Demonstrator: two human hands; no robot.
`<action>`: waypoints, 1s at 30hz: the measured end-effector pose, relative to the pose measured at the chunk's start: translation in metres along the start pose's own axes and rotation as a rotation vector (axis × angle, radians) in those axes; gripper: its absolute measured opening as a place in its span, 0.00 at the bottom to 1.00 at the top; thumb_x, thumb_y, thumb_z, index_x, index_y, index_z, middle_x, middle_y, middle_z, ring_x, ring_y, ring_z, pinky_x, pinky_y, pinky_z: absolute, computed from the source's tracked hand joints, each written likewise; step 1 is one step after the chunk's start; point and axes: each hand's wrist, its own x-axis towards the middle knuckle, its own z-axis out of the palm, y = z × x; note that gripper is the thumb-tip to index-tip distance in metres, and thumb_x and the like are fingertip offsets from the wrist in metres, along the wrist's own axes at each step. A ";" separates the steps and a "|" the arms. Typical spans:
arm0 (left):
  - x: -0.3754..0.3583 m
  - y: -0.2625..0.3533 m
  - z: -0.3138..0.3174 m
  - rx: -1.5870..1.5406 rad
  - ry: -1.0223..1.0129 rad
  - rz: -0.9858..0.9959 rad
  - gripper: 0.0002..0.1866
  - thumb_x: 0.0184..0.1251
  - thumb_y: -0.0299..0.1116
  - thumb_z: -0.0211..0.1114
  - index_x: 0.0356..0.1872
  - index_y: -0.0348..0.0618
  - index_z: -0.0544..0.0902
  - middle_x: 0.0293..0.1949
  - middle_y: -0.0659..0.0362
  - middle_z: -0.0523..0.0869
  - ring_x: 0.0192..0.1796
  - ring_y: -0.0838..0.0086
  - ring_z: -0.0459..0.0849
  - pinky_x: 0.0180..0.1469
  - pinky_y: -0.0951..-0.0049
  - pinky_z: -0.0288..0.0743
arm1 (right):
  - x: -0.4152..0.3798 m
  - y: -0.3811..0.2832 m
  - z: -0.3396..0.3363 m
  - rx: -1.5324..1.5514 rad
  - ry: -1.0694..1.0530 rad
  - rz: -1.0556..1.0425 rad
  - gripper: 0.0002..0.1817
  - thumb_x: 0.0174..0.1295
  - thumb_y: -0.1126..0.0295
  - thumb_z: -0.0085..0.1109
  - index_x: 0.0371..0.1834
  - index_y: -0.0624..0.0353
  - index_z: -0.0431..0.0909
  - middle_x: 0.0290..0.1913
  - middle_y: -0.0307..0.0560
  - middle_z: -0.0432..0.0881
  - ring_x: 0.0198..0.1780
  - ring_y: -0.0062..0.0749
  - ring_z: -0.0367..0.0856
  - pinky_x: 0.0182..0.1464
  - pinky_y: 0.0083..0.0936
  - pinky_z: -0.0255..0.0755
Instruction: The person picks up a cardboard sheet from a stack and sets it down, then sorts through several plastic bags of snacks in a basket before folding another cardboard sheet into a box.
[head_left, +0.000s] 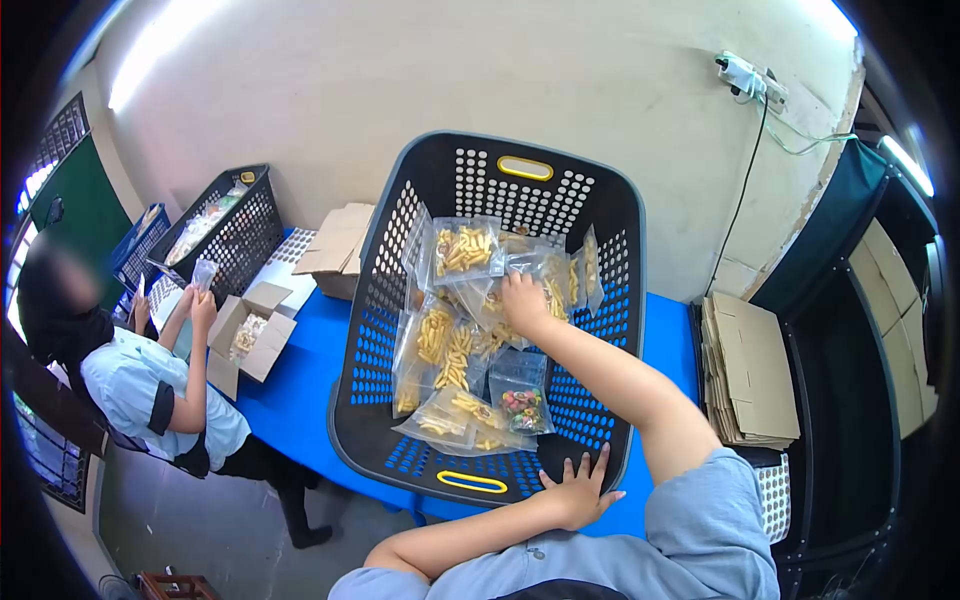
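A large black basket (400,455) with round holes and yellow-rimmed handles stands on the blue table, tilted in my view. Inside it lie several clear packets of yellow, finger-shaped snacks (432,335). One packet with red and green round pieces (524,402) rests near the basket's lower right. My right hand (525,303) reaches into the middle of the pile, its fingers curled onto a clear snack packet (487,298); the fingertips are partly hidden by plastic. My left hand (580,492) lies with spread fingers against the near wall of the basket, right of the handle.
On the left, a co-worker (165,385) holds a small clear bag (204,273) beside an open carton (250,340). Another black basket (235,225) and a blue basket (142,245) stand behind. Flattened cartons (750,370) are stacked on the right, below a wall-mounted power strip (750,80).
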 end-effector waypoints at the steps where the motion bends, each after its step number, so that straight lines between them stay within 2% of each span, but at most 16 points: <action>1: 0.000 0.002 0.000 0.013 0.001 -0.003 0.44 0.68 0.67 0.36 0.73 0.57 0.26 0.75 0.44 0.43 0.75 0.39 0.42 0.65 0.25 0.39 | 0.003 0.009 0.004 -0.003 0.012 0.003 0.07 0.53 0.69 0.54 0.32 0.57 0.79 0.44 0.47 0.75 0.49 0.42 0.74 0.46 0.36 0.73; 5: 0.005 0.000 0.005 0.027 0.004 -0.007 0.45 0.68 0.68 0.36 0.73 0.58 0.26 0.75 0.44 0.44 0.75 0.40 0.42 0.64 0.24 0.39 | 0.015 0.044 0.001 -0.006 0.093 -0.166 0.09 0.51 0.68 0.58 0.33 0.59 0.81 0.47 0.48 0.75 0.52 0.41 0.72 0.46 0.35 0.70; 8: 0.003 -0.001 0.002 0.039 0.013 -0.011 0.45 0.68 0.67 0.36 0.73 0.58 0.26 0.75 0.44 0.44 0.75 0.39 0.42 0.64 0.24 0.39 | 0.038 0.053 -0.018 0.140 0.106 0.089 0.09 0.54 0.70 0.56 0.35 0.61 0.80 0.46 0.54 0.74 0.50 0.49 0.73 0.47 0.41 0.71; 11: 0.001 -0.001 0.001 0.014 0.002 -0.006 0.45 0.68 0.67 0.36 0.73 0.58 0.26 0.75 0.44 0.44 0.74 0.39 0.43 0.64 0.24 0.39 | 0.067 0.079 -0.050 0.534 0.406 0.294 0.09 0.62 0.70 0.51 0.39 0.63 0.76 0.43 0.60 0.74 0.46 0.57 0.75 0.48 0.46 0.70; 12: 0.001 -0.001 0.001 -0.005 0.000 0.002 0.45 0.68 0.67 0.36 0.73 0.57 0.26 0.75 0.44 0.44 0.74 0.39 0.43 0.64 0.25 0.39 | 0.080 0.095 -0.054 0.597 0.544 0.267 0.09 0.66 0.69 0.47 0.39 0.63 0.76 0.39 0.61 0.78 0.43 0.58 0.77 0.45 0.44 0.72; 13: 0.000 -0.001 0.000 -0.011 -0.004 0.001 0.45 0.68 0.67 0.36 0.73 0.57 0.26 0.75 0.44 0.44 0.74 0.39 0.43 0.64 0.25 0.39 | 0.084 0.103 -0.083 0.815 0.504 0.303 0.09 0.67 0.69 0.46 0.39 0.63 0.75 0.36 0.60 0.81 0.40 0.58 0.79 0.43 0.40 0.73; 15: 0.000 -0.002 -0.004 -0.003 -0.008 0.022 0.45 0.68 0.67 0.36 0.73 0.56 0.26 0.75 0.43 0.44 0.74 0.38 0.43 0.64 0.25 0.39 | 0.094 0.120 -0.123 1.191 0.390 0.313 0.11 0.72 0.69 0.43 0.38 0.64 0.73 0.33 0.51 0.84 0.33 0.34 0.83 0.34 0.29 0.76; 17: 0.000 -0.002 -0.005 -0.009 -0.007 0.030 0.45 0.68 0.66 0.35 0.73 0.56 0.26 0.75 0.42 0.44 0.74 0.38 0.43 0.64 0.25 0.39 | 0.093 0.131 -0.152 1.343 0.310 0.238 0.12 0.73 0.69 0.41 0.39 0.64 0.74 0.32 0.47 0.85 0.33 0.25 0.82 0.32 0.22 0.76; 20: -0.001 -0.002 -0.007 -0.003 0.003 0.042 0.44 0.69 0.66 0.35 0.73 0.55 0.26 0.74 0.41 0.45 0.74 0.37 0.43 0.64 0.25 0.39 | 0.072 0.129 -0.199 1.157 0.248 0.263 0.14 0.73 0.67 0.43 0.48 0.65 0.74 0.37 0.49 0.84 0.34 0.28 0.85 0.29 0.19 0.78; 23: 0.000 0.000 -0.004 0.009 0.026 0.037 0.44 0.69 0.66 0.35 0.73 0.54 0.26 0.74 0.40 0.45 0.74 0.37 0.43 0.64 0.25 0.39 | 0.064 0.135 -0.205 1.008 0.052 0.451 0.13 0.71 0.67 0.45 0.47 0.65 0.76 0.37 0.49 0.84 0.35 0.28 0.85 0.30 0.21 0.79; 24: 0.001 0.001 -0.003 0.012 0.046 0.030 0.44 0.69 0.66 0.35 0.73 0.54 0.26 0.74 0.40 0.45 0.74 0.37 0.43 0.64 0.25 0.38 | 0.061 0.134 -0.202 0.977 0.058 0.465 0.12 0.68 0.70 0.48 0.47 0.66 0.76 0.35 0.54 0.84 0.36 0.37 0.86 0.34 0.28 0.80; 25: 0.002 0.002 -0.002 0.010 0.039 0.033 0.44 0.69 0.66 0.35 0.73 0.54 0.26 0.74 0.40 0.45 0.74 0.37 0.43 0.64 0.25 0.38 | 0.058 0.134 -0.194 0.974 0.055 0.471 0.12 0.68 0.70 0.48 0.47 0.66 0.76 0.35 0.54 0.84 0.36 0.37 0.86 0.34 0.28 0.80; 27: 0.003 0.004 0.000 0.019 0.058 0.024 0.44 0.69 0.66 0.35 0.74 0.53 0.27 0.74 0.40 0.46 0.74 0.37 0.43 0.64 0.25 0.39 | 0.050 0.130 -0.177 0.546 0.433 0.159 0.11 0.63 0.76 0.50 0.47 0.67 0.76 0.35 0.58 0.83 0.40 0.52 0.84 0.42 0.37 0.78; 28: 0.003 0.005 0.000 0.013 0.055 0.024 0.44 0.69 0.66 0.35 0.74 0.53 0.27 0.74 0.40 0.46 0.74 0.37 0.43 0.64 0.25 0.39 | 0.043 0.121 -0.179 0.641 0.321 0.207 0.17 0.57 0.81 0.48 0.52 0.64 0.74 0.41 0.61 0.81 0.47 0.59 0.79 0.51 0.41 0.72; 29: 0.004 0.007 0.000 0.011 0.061 0.020 0.44 0.69 0.65 0.35 0.74 0.53 0.27 0.74 0.40 0.46 0.74 0.37 0.43 0.64 0.25 0.39 | 0.041 0.118 -0.164 0.627 0.323 0.157 0.23 0.55 0.84 0.46 0.56 0.61 0.72 0.52 0.62 0.76 0.52 0.57 0.77 0.53 0.41 0.72; 30: 0.004 0.008 0.000 0.009 0.069 0.015 0.44 0.69 0.65 0.35 0.74 0.52 0.28 0.74 0.40 0.46 0.74 0.37 0.44 0.64 0.25 0.39 | 0.037 0.113 -0.153 0.650 0.273 0.054 0.19 0.56 0.82 0.49 0.53 0.62 0.72 0.56 0.64 0.73 0.55 0.57 0.75 0.54 0.40 0.71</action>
